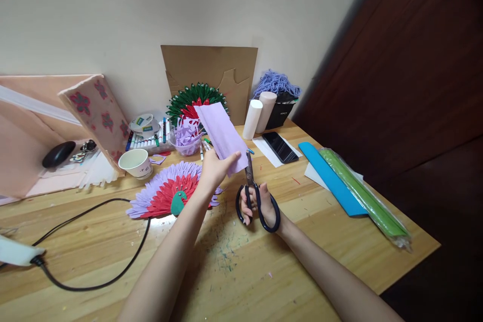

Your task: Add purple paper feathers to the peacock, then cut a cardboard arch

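Note:
My left hand (216, 167) pinches the lower end of a folded strip of light purple paper (221, 132) and holds it up over the wooden table (264, 271). My right hand (260, 206) has its fingers through the black handles of a pair of scissors (253, 195), whose blades point up at the paper's lower right edge. Just left of my hands lies a paper peacock (168, 195) with purple and red feathers and a green body.
A second, green and red paper fan (188, 100) leans on brown cardboard (211, 68) at the wall. Nearby are a bowl of purple scraps (185, 140), markers (149, 141), a paper cup (135, 162), a phone (279, 147), blue and green paper rolls (350, 186) and a black cable (94, 241).

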A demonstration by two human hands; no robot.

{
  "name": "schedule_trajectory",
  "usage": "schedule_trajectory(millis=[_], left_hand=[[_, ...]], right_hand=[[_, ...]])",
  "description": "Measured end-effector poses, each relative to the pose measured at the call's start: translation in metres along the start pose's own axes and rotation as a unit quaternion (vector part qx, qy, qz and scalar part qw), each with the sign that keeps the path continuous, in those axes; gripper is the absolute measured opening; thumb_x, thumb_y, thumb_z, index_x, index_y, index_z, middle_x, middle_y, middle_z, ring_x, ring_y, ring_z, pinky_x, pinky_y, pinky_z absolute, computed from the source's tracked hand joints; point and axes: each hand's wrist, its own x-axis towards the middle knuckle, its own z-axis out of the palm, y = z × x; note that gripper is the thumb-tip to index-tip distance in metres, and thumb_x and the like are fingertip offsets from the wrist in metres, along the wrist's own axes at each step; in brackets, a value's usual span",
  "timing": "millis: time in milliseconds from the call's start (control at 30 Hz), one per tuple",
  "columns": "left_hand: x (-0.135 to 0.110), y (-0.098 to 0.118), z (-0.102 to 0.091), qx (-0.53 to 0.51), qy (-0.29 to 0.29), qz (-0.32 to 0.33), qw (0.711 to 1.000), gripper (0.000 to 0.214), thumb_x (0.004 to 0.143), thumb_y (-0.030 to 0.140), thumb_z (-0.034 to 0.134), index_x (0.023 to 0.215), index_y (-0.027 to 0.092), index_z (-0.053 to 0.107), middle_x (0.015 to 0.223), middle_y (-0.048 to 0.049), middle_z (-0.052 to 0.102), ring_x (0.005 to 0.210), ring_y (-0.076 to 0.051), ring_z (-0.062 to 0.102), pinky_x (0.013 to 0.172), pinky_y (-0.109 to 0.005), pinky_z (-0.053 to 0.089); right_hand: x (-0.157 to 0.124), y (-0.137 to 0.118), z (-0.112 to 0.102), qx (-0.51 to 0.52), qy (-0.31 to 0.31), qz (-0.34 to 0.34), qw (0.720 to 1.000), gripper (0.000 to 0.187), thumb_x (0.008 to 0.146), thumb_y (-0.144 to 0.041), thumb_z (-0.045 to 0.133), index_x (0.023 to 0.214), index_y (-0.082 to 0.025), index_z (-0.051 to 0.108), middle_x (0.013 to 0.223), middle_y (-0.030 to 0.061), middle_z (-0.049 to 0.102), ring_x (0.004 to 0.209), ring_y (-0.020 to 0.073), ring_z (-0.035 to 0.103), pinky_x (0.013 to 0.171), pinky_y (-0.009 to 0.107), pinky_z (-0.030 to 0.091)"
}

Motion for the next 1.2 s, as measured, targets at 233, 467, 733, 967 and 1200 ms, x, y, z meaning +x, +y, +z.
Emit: schedule_trajectory(millis=[233,467,733,967,1200], left_hand=[[0.002,0.004,-0.006,0.01,0.015,0.001,1.0,0.03,0.06,0.026,0.076,0.084,0.01,0.069,0.085,-0.0107,0.073,0.08,-0.026,0.068,0.069,-0.034,0.055],[0.008,-0.004,-0.009,0.036,0.013,0.038,0.999,0.032,0.065,0.031,0.071,0.088,0.011,0.068,0.092,-0.0117,0.072,0.085,-0.027,0.067,0.07,-0.033,0.053],[0.005,-0.003,-0.007,0.052,-0.037,0.044,0.997,0.022,0.062,0.028,0.072,0.078,0.013,0.068,0.079,-0.006,0.072,0.073,-0.022,0.066,0.06,-0.028,0.05],[0.005,-0.005,-0.007,0.073,-0.055,0.043,0.995,0.023,0.062,0.028,0.071,0.079,0.013,0.069,0.079,-0.0069,0.071,0.071,-0.022,0.064,0.057,-0.027,0.049],[0.004,-0.003,-0.007,0.086,-0.059,0.05,0.993,0.022,0.063,0.029,0.069,0.079,0.013,0.069,0.079,-0.0076,0.07,0.071,-0.021,0.063,0.058,-0.027,0.047]], right_hand=[[0.006,0.008,-0.005,0.025,-0.01,0.027,0.999,0.066,0.054,-0.085,0.048,0.066,-0.02,0.043,0.036,-0.0098,0.042,0.025,0.0091,0.043,0.03,0.018,0.033],[0.006,0.004,-0.004,0.028,-0.02,0.056,0.998,0.064,0.052,-0.081,0.056,0.065,-0.019,0.045,0.034,-0.0093,0.041,0.026,0.0084,0.04,0.029,0.019,0.033],[-0.003,-0.001,0.004,-0.056,-0.014,0.016,0.998,0.078,0.052,-0.092,0.03,0.071,-0.018,0.048,0.043,-0.0064,0.045,0.035,0.0107,0.047,0.041,0.023,0.037],[-0.002,0.001,0.005,-0.051,0.001,0.009,0.999,0.08,0.052,-0.093,0.028,0.07,-0.018,0.048,0.042,-0.0058,0.045,0.035,0.0115,0.048,0.043,0.024,0.037],[-0.001,0.001,0.004,-0.04,0.002,0.023,0.999,0.077,0.047,-0.093,0.034,0.067,-0.019,0.046,0.04,-0.0069,0.044,0.033,0.011,0.048,0.038,0.022,0.037]])
